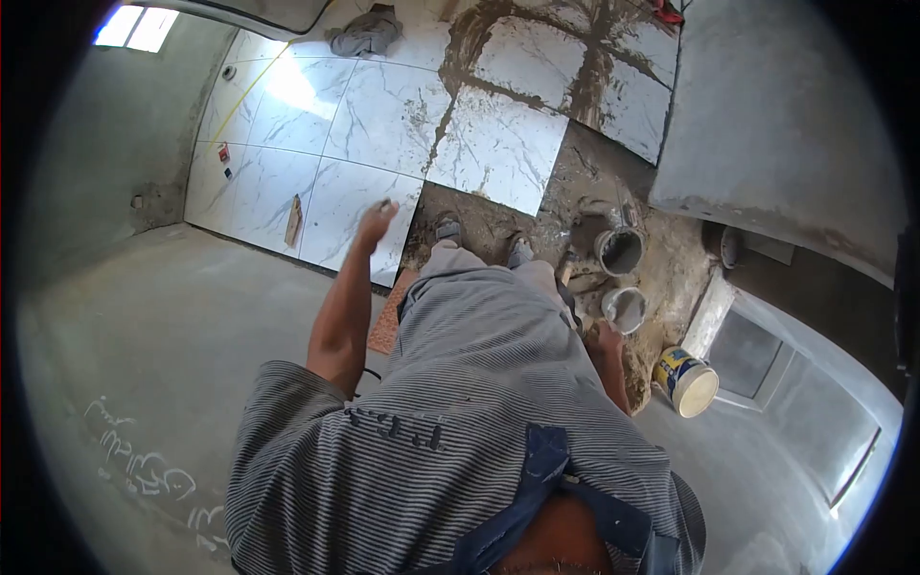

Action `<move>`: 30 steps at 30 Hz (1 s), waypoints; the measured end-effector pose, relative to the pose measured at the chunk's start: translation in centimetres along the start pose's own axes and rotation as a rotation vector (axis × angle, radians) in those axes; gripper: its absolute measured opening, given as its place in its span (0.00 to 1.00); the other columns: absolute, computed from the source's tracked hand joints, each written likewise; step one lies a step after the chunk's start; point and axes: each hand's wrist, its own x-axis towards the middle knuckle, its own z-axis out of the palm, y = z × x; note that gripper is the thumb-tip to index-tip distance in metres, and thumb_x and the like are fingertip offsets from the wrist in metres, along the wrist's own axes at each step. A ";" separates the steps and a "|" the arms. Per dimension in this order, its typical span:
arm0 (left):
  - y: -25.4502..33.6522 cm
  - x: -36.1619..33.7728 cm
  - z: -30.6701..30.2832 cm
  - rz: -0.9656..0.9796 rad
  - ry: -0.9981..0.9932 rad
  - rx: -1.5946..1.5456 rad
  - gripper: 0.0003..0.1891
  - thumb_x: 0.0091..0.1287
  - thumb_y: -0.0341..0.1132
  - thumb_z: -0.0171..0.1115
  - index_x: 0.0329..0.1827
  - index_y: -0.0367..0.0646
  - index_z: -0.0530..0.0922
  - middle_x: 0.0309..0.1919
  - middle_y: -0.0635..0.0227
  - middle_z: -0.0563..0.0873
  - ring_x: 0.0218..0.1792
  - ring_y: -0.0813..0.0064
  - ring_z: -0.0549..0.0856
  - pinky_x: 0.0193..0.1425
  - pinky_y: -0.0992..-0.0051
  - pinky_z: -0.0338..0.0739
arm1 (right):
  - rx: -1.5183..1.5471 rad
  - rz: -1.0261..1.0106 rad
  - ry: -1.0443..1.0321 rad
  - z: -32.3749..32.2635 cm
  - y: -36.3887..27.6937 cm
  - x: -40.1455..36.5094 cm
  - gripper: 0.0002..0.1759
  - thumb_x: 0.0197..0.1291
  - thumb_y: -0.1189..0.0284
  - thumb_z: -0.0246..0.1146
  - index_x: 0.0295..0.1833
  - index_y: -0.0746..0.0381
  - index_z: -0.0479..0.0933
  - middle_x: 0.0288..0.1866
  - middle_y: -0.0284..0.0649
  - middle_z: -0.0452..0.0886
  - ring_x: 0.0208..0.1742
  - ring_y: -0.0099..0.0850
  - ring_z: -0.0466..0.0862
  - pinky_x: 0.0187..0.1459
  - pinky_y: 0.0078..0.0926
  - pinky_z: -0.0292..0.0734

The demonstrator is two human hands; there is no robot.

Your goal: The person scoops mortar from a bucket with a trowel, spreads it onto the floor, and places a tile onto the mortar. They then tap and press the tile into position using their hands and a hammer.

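Note:
My left hand (379, 222) is over the white marbled tiles (355, 206), its fingers drawn together around something small and greyish that I cannot make out. My right hand (604, 338) is low beside my right leg, close to a grey-rimmed bucket (625, 310); its fingers are too small and shadowed to read. Just beyond stands a second bucket (620, 251) with grey contents. A wooden handle (565, 270) shows by my right leg. My feet stand on rough mortar bordering the laid tiles.
A yellow-and-blue labelled pail (686, 381) lies tilted at the right. Grey cloth (366, 32), a wood piece (293, 220) and a small red item (223, 152) lie on the tiles. Mud covers the far tile joints. An orange textured board (390, 316) is beside my left leg.

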 end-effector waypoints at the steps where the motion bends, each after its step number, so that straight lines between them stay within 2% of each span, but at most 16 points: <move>1: -0.2 -1.6 1.1 -0.046 0.013 0.014 0.31 0.61 0.52 0.58 0.58 0.34 0.73 0.54 0.49 0.79 0.57 0.58 0.76 0.60 0.68 0.67 | 0.186 0.129 -0.083 -0.2 -0.7 0.2 0.16 0.58 0.64 0.56 0.44 0.65 0.77 0.32 0.38 0.79 0.28 0.27 0.78 0.27 0.24 0.72; 4: -4.0 -4.2 3.6 -0.138 -0.022 0.108 0.31 0.60 0.53 0.58 0.57 0.33 0.74 0.55 0.47 0.77 0.59 0.54 0.75 0.62 0.65 0.67 | 0.383 0.038 -0.052 -1.4 0.4 3.3 0.18 0.59 0.62 0.57 0.47 0.64 0.76 0.35 0.38 0.80 0.28 0.27 0.79 0.26 0.25 0.71; 8: -3.4 -10.6 5.1 -0.249 -0.021 0.036 0.34 0.62 0.54 0.57 0.60 0.32 0.70 0.56 0.48 0.76 0.57 0.57 0.76 0.60 0.66 0.69 | 0.120 -0.223 0.068 -2.1 8.8 16.0 0.19 0.58 0.59 0.59 0.38 0.66 0.79 0.28 0.40 0.80 0.24 0.27 0.78 0.24 0.26 0.71; 9: -3.3 -11.7 5.6 -0.244 -0.038 0.048 0.34 0.62 0.54 0.57 0.60 0.32 0.70 0.56 0.48 0.76 0.57 0.57 0.76 0.60 0.66 0.69 | 0.120 -0.089 -0.045 -3.3 7.3 15.7 0.18 0.58 0.60 0.58 0.44 0.64 0.76 0.33 0.40 0.80 0.31 0.30 0.80 0.27 0.29 0.74; 11: -3.3 -13.6 6.5 -0.319 0.037 -0.088 0.31 0.62 0.52 0.58 0.59 0.35 0.72 0.47 0.55 0.81 0.45 0.66 0.81 0.43 0.71 0.76 | 0.119 0.068 -0.138 -5.4 2.4 14.7 0.18 0.59 0.60 0.57 0.49 0.61 0.74 0.37 0.39 0.80 0.35 0.33 0.82 0.29 0.32 0.77; 12: -2.8 -14.5 6.7 -0.315 0.014 -0.070 0.31 0.62 0.52 0.58 0.59 0.35 0.72 0.47 0.55 0.81 0.45 0.66 0.81 0.43 0.71 0.76 | 0.117 0.091 -0.117 -6.0 0.8 14.8 0.18 0.58 0.59 0.58 0.47 0.61 0.75 0.37 0.39 0.81 0.33 0.33 0.82 0.27 0.32 0.76; 14: -1.5 -16.2 7.6 -0.422 0.054 -0.110 0.25 0.63 0.49 0.58 0.57 0.40 0.74 0.36 0.66 0.79 0.33 0.78 0.76 0.26 0.77 0.70 | -0.561 -0.370 -0.067 -8.0 1.2 17.9 0.20 0.58 0.57 0.58 0.44 0.64 0.77 0.37 0.40 0.81 0.31 0.30 0.81 0.25 0.30 0.74; 16: -1.8 -17.6 8.9 -0.415 0.058 -0.184 0.25 0.63 0.50 0.58 0.56 0.42 0.75 0.34 0.70 0.77 0.30 0.80 0.73 0.23 0.79 0.66 | -0.176 -0.161 0.007 -9.1 -1.8 17.0 0.22 0.59 0.55 0.59 0.41 0.65 0.78 0.33 0.39 0.81 0.28 0.27 0.80 0.26 0.28 0.74; 17: -2.0 -18.1 9.6 -0.407 0.089 -0.277 0.24 0.63 0.50 0.58 0.56 0.44 0.75 0.31 0.74 0.75 0.28 0.83 0.70 0.20 0.80 0.61 | -0.133 -0.173 0.018 -9.5 -2.1 16.9 0.24 0.58 0.51 0.55 0.41 0.63 0.79 0.31 0.42 0.82 0.33 0.34 0.81 0.35 0.33 0.73; 19: -2.3 -19.2 10.8 -0.426 0.068 -0.261 0.26 0.62 0.52 0.59 0.58 0.45 0.73 0.35 0.73 0.76 0.31 0.80 0.72 0.24 0.78 0.64 | -0.078 -0.167 0.037 -10.4 -1.3 18.2 0.28 0.58 0.47 0.51 0.42 0.60 0.80 0.29 0.44 0.83 0.37 0.42 0.83 0.44 0.39 0.72; 21: -2.2 -19.7 11.9 -0.438 0.045 -0.245 0.28 0.62 0.53 0.59 0.60 0.46 0.72 0.39 0.72 0.77 0.33 0.78 0.74 0.27 0.77 0.67 | 0.115 -0.250 0.071 -11.3 0.3 19.1 0.20 0.58 0.55 0.59 0.38 0.63 0.80 0.25 0.36 0.79 0.22 0.25 0.75 0.24 0.26 0.71; 24: -3.0 -20.5 13.2 -0.458 -0.012 -0.208 0.33 0.60 0.56 0.59 0.64 0.47 0.68 0.48 0.69 0.77 0.40 0.74 0.74 0.38 0.69 0.70 | 0.125 -0.118 0.051 -13.4 2.2 16.7 0.19 0.59 0.56 0.59 0.39 0.63 0.79 0.26 0.36 0.79 0.23 0.26 0.76 0.27 0.27 0.73; 26: -3.5 -19.6 13.3 -0.430 -0.142 -0.175 0.35 0.60 0.57 0.59 0.66 0.47 0.65 0.57 0.65 0.73 0.51 0.66 0.74 0.50 0.61 0.67 | -0.023 -0.011 0.094 -12.4 9.2 20.4 0.18 0.59 0.56 0.59 0.41 0.61 0.78 0.28 0.37 0.80 0.25 0.28 0.78 0.28 0.28 0.74; 28: -0.1 -19.3 13.3 -0.414 -0.222 -0.033 0.37 0.60 0.58 0.58 0.68 0.47 0.63 0.60 0.63 0.71 0.58 0.59 0.71 0.54 0.57 0.66 | -0.655 -0.607 0.366 -11.4 16.4 22.1 0.19 0.58 0.56 0.58 0.42 0.60 0.79 0.29 0.38 0.81 0.26 0.31 0.80 0.31 0.32 0.75; 29: 0.7 -18.9 13.3 -0.420 -0.257 -0.005 0.38 0.60 0.58 0.58 0.68 0.46 0.62 0.62 0.61 0.70 0.60 0.56 0.70 0.56 0.55 0.65 | -0.085 -0.100 0.237 -12.2 12.2 16.3 0.19 0.57 0.55 0.58 0.43 0.59 0.79 0.30 0.38 0.82 0.29 0.34 0.83 0.35 0.36 0.75; 30: 1.5 -18.3 13.2 -0.425 -0.289 0.023 0.39 0.60 0.59 0.58 0.69 0.46 0.61 0.63 0.59 0.68 0.62 0.53 0.68 0.58 0.54 0.64 | -0.062 -0.075 0.258 -12.1 12.2 13.7 0.19 0.57 0.55 0.58 0.43 0.59 0.79 0.30 0.38 0.82 0.29 0.34 0.83 0.35 0.36 0.75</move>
